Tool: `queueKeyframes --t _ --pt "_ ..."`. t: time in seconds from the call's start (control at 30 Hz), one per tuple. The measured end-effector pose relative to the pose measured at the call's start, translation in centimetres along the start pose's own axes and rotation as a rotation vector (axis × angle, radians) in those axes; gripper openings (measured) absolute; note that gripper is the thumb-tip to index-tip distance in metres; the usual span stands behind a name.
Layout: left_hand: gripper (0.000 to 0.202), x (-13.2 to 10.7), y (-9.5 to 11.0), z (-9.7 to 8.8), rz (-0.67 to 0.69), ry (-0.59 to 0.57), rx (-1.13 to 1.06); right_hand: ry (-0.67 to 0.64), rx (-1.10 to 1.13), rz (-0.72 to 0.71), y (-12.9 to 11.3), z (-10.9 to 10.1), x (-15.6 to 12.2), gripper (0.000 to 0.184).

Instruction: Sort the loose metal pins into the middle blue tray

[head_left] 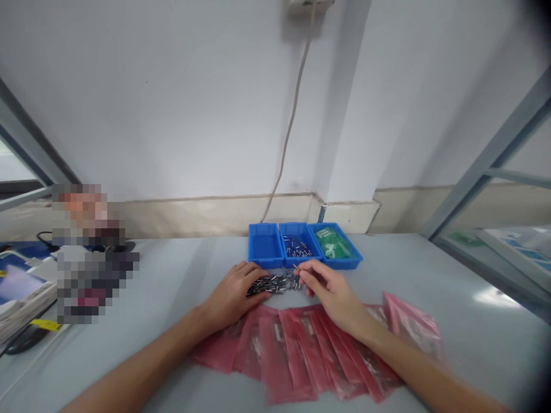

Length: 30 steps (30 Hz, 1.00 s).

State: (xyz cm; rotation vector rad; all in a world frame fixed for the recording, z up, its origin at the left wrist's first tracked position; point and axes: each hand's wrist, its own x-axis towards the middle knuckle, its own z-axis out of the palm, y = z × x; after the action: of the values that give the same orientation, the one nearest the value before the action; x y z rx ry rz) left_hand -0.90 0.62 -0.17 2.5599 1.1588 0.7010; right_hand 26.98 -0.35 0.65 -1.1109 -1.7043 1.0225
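Metal pins (273, 284), small and dark grey, lie in a loose heap on the grey table (451, 298), directly ahead of you between your two hands.

Your left hand (235, 292) rests palm down at the 9 o'clock side of the heap. Its fingers are spread and slightly curved, the tips touching the nearest pins. It is open and grips nothing.

Your right hand (329, 289) sits at the 3 o'clock side of the heap, with thumb and forefinger drawn together at the pile's upper right edge. You cannot tell from this view whether a pin is pinched between them.

At 12 o'clock from the heap, three blue trays stand side by side, touching one another:
- The left tray (263, 246) shows only its bare floor.
- The middle tray (293, 225) holds a scatter of pins of the same kind.
- The right tray (350, 261) holds green pieces, too small to identify.

At 6 o'clock from the heap, pink plastic bags (301, 350) lie fanned out flat and overlapping, and both of your wrists rest on them.

A pale cable (293, 120) hangs down the white wall at 12 o'clock, beyond the trays. A stack of papers (21, 292) sits at the table's 9 o'clock edge, well apart from your hands.
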Motion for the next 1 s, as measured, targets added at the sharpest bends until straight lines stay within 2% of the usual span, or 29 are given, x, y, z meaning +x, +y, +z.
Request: queueKeyframes --t 0.2,0.57,0.8,1.0 --pt "0.033 -0.1 -0.2 0.0 0.005 -0.015 -0.004 0.103 0.098 -0.013 0.0 -0.2 0.1 0.033" --pt "0.028 -0.3 -0.6 0.2 0.011 -0.019 -0.039 0.096 0.173 -0.046 -0.5 -0.3 0.1 0.027" --pt "0.027 -0.2 -0.4 0.1 0.009 -0.008 -0.088 0.172 0.023 -0.081 -0.3 -0.2 0.1 0.024" --pt "0.026 -0.1 -0.2 -0.2 0.002 -0.02 -0.102 0.165 -0.12 -0.123 -1.2 -0.3 -0.3 0.022"
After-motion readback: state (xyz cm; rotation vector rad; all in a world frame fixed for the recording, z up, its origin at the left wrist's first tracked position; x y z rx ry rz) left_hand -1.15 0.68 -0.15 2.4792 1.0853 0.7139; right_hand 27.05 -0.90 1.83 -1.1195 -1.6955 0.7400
